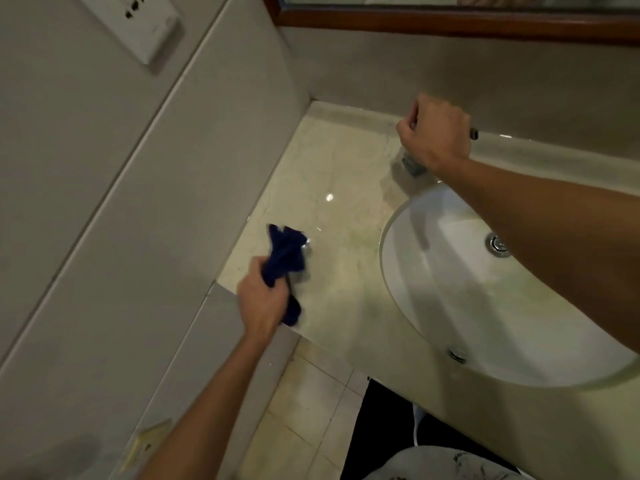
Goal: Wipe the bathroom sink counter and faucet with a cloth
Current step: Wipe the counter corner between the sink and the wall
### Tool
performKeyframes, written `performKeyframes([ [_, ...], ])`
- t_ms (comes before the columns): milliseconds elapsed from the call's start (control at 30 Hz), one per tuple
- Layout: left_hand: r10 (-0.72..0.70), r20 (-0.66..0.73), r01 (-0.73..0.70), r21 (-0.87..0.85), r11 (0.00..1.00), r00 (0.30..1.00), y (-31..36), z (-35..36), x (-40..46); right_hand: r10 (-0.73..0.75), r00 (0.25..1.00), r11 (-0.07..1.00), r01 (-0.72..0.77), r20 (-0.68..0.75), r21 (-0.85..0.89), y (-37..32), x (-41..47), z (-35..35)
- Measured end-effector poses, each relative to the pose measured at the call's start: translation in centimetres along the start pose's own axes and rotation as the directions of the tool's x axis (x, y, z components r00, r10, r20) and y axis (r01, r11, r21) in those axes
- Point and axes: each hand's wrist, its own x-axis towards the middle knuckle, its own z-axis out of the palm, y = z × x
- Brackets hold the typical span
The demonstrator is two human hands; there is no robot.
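My left hand [263, 299] grips a bunched dark blue cloth [285, 254] just above the left front part of the cream marble counter [332, 188]. My right hand [434, 133] reaches across the white oval sink [460, 306] to the back of the counter and curls round the chrome faucet [412, 166]. The hand hides most of the faucet; only its base and a metal end at the right show.
A tiled wall runs along the counter's left edge with a white socket plate [138, 22] high up. A wood-framed mirror [450, 19] hangs behind the sink. The drain [498, 245] sits in the bowl. Floor tiles [311, 410] lie below the counter's front edge.
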Motion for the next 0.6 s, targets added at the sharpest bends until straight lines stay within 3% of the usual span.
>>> performKeyframes([
  [100,-0.004,-0.085,0.017,0.145,0.989,0.996,-1.3,-0.9,7.5,0.004,1.000,1.000,-0.004,-0.002,0.014,0.1,0.1,0.1],
  [300,0.031,0.044,-0.039,0.190,0.981,0.999,-1.9,4.6,16.1,0.006,0.998,1.000,-0.004,-0.060,0.026,0.5,0.3,0.9],
  [433,0.036,0.071,-0.043,0.103,0.994,0.997,1.2,8.7,14.7,0.018,0.998,1.000,-0.017,-0.053,0.015,0.5,0.4,1.1],
  [600,0.163,0.269,-0.194,0.093,0.977,0.949,7.5,13.9,7.8,0.023,0.998,1.000,-0.023,-0.057,0.007,0.2,0.2,0.8],
])
